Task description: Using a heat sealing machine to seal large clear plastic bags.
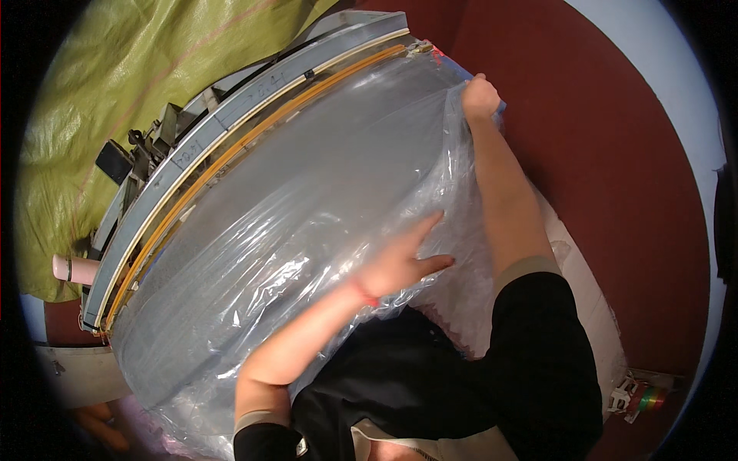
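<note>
A large clear plastic sheet [307, 223], shiny and creased, drapes over a long grey surface in front of me. Its near part hangs down against my lap. My right hand [481, 97] is closed at the far right corner, gripping a bunched edge of the sheet that is pulled taut in folds. Above the sheet's middle, my left hand [396, 265] has thumb and fingers spread, holding nothing and slightly blurred. Whether its palm touches the plastic I cannot tell. A red band [363, 293] circles the left wrist.
Along the far side runs a grey metal rail [254, 100] with orange strips [254, 137] beside it. Behind hang a yellow-green tarp [131, 77], dark metal fittings and a pink bottle [74, 269]. A dark red wall [607, 154] stands right, with a coloured roll [650, 398] low down.
</note>
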Motion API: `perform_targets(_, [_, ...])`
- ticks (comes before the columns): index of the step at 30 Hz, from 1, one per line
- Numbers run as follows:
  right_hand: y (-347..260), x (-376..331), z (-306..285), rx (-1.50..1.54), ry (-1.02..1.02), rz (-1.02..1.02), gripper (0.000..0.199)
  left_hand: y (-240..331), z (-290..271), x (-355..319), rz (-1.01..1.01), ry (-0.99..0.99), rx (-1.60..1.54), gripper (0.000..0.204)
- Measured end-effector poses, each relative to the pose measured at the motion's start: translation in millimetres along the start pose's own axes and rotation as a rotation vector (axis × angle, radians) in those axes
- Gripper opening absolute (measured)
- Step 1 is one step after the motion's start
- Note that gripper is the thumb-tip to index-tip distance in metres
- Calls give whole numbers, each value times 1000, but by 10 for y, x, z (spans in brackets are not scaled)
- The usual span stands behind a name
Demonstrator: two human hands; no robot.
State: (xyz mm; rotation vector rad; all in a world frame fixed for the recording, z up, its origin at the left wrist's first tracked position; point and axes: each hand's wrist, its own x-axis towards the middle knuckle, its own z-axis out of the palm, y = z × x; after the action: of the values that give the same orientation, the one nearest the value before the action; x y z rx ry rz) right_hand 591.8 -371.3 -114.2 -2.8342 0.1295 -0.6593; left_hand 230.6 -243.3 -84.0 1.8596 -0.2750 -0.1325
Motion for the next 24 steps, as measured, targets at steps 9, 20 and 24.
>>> perform_targets(9, [-32,-19,-81,-3,-18,24,29,-13,-241,-736,25,-425,-420,15])
perform_targets(20, [-108,-112,-195,-14,-68,47,30,174,-748,-2567,80,912,-536,69])
perform_targets(24, [-88,-121,-184,-36,-52,13,34,159,-604,-2590,-555,575,-224,40])
